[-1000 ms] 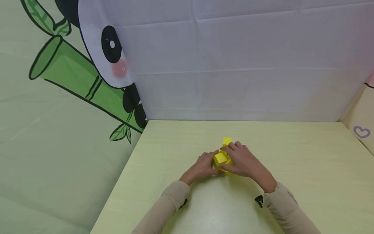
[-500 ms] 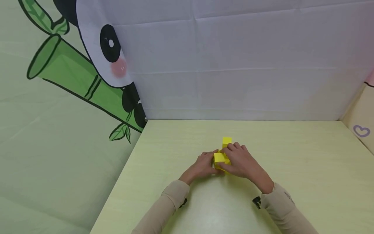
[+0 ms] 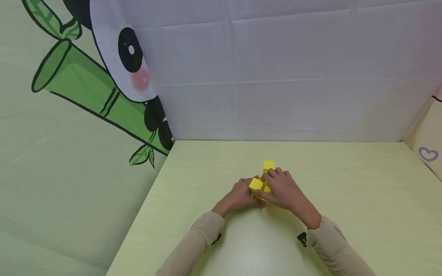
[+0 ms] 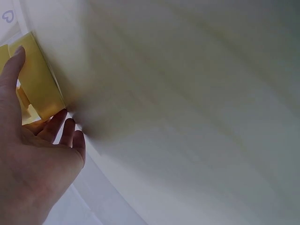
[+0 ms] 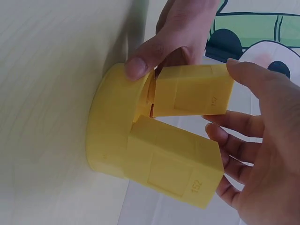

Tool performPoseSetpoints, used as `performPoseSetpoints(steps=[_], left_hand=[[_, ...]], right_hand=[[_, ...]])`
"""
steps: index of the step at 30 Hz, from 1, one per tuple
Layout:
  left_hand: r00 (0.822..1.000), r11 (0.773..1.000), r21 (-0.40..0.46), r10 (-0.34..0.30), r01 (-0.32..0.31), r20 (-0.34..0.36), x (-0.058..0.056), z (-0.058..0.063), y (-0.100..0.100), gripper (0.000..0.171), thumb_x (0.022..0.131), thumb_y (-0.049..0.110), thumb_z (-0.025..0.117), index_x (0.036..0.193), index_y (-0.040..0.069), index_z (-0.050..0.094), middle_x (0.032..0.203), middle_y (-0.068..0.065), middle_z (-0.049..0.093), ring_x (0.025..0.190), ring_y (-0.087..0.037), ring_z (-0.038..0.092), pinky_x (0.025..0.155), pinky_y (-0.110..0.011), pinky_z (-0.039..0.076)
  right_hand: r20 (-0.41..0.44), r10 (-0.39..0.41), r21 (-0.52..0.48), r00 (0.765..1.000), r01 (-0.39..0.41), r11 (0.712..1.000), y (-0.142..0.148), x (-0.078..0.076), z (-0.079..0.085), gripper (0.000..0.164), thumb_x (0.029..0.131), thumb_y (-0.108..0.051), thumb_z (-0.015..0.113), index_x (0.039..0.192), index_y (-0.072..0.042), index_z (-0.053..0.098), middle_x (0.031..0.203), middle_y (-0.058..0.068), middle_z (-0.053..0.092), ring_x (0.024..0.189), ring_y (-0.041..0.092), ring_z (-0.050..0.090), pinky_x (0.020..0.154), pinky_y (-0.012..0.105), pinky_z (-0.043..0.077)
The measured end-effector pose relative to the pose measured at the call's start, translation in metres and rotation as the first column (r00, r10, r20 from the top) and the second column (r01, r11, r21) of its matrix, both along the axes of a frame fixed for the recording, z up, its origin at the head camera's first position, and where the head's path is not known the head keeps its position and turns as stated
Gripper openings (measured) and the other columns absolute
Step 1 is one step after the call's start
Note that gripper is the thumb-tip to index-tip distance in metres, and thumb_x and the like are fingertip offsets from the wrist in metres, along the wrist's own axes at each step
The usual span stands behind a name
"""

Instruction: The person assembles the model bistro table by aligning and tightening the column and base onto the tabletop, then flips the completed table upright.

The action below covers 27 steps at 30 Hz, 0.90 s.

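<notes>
A round yellow base (image 5: 110,126) sits on the table, with two square yellow blocks rising from it. One block (image 5: 194,91) bears the number 157, and the other block (image 5: 176,161) bears 152. My left hand (image 3: 239,194) grips the side of the base, its thumb on the near side and fingers beyond. In the left wrist view the base (image 4: 40,77) lies between that hand's thumb and fingers. My right hand (image 3: 284,189) pinches block 157 near its top, tilted in the head view. Block 152 (image 3: 268,165) stands on the far side. The base's inside is mostly hidden.
The pale wooden table (image 3: 345,199) extends on every side of the hands. A white cloth wall (image 3: 276,76) rises at its back edge. On the left hangs a green cloth (image 3: 69,172) printed with a panda and bamboo.
Block 157 has turned within the base and shifted slightly left under my right hand, which moved slightly left too. My left hand stays in place on the base.
</notes>
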<state>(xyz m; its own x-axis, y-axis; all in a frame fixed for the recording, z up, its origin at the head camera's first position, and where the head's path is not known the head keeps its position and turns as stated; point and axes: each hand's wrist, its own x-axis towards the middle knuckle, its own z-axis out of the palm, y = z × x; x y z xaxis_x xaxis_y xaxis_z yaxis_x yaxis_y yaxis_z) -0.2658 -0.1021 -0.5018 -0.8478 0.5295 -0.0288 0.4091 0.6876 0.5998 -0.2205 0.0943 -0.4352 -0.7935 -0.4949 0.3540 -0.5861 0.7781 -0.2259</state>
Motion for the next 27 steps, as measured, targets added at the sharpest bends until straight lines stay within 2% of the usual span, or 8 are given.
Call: performPoseSetpoints(steps=[4,9,15,21,24,27], left_hand=[[1.000,1.000,-0.011,-0.008,0.007,-0.021,0.0009,0.0001,-0.0008,0.081,0.088,0.046,0.081,0.156,0.017,0.046,0.143,0.001,0.059,0.128,-0.030,0.047,0.108,-0.050,0.038],[1.000,0.999,-0.033,-0.004,0.003,-0.031,0.0030,0.0027,-0.0013,0.079,0.090,0.046,0.079,0.155,0.016,0.047,0.145,-0.001,0.057,0.130,-0.031,0.047,0.108,-0.050,0.038],[1.000,1.000,-0.022,0.006,-0.006,-0.024,0.0026,0.0024,-0.0016,0.080,0.087,0.047,0.083,0.154,0.019,0.050,0.145,0.002,0.058,0.133,-0.030,0.045,0.111,-0.049,0.035],[1.000,1.000,-0.015,0.020,-0.019,0.007,0.0024,0.0007,-0.0016,0.081,0.086,0.048,0.083,0.154,0.018,0.049,0.145,0.002,0.057,0.133,-0.032,0.044,0.110,-0.051,0.036],[1.000,1.000,-0.004,0.019,-0.019,0.013,0.0022,0.0005,-0.0016,0.081,0.086,0.049,0.083,0.153,0.018,0.050,0.142,0.003,0.058,0.132,-0.032,0.044,0.109,-0.050,0.037],[1.000,1.000,0.007,0.007,-0.007,-0.002,0.0013,0.0000,-0.0016,0.076,0.086,0.048,0.083,0.149,0.018,0.054,0.136,0.004,0.061,0.127,-0.028,0.047,0.107,-0.048,0.038]], right_hand=[[0.018,0.021,-0.015,1.000,-0.020,1.000,-0.0005,-0.0009,0.0000,0.043,0.091,-0.043,0.077,0.111,-0.006,0.070,0.097,0.004,0.059,0.090,0.025,0.048,0.078,0.046,0.042],[0.078,0.098,-0.046,0.992,-0.095,0.994,0.0019,-0.0034,0.0020,0.045,0.093,-0.034,0.071,0.130,-0.008,0.068,0.108,0.007,0.059,0.098,0.027,0.045,0.081,0.047,0.038],[0.088,0.089,-0.033,0.992,-0.087,0.996,0.0021,-0.0070,0.0015,0.043,0.093,-0.034,0.074,0.128,-0.009,0.069,0.106,0.006,0.057,0.099,0.028,0.044,0.083,0.048,0.037],[0.124,0.125,-0.058,0.984,-0.119,0.991,0.0014,-0.0080,0.0042,0.049,0.094,-0.029,0.070,0.139,-0.012,0.065,0.114,0.010,0.059,0.108,0.033,0.044,0.087,0.054,0.035],[0.132,0.136,-0.065,0.982,-0.129,0.990,0.0009,-0.0090,0.0046,0.043,0.094,-0.026,0.071,0.135,-0.011,0.067,0.110,0.009,0.058,0.107,0.032,0.044,0.087,0.053,0.035],[0.120,0.122,-0.061,0.985,-0.116,0.991,0.0002,-0.0102,0.0029,0.041,0.095,-0.030,0.074,0.129,-0.010,0.067,0.104,0.005,0.056,0.103,0.030,0.043,0.086,0.052,0.035]])
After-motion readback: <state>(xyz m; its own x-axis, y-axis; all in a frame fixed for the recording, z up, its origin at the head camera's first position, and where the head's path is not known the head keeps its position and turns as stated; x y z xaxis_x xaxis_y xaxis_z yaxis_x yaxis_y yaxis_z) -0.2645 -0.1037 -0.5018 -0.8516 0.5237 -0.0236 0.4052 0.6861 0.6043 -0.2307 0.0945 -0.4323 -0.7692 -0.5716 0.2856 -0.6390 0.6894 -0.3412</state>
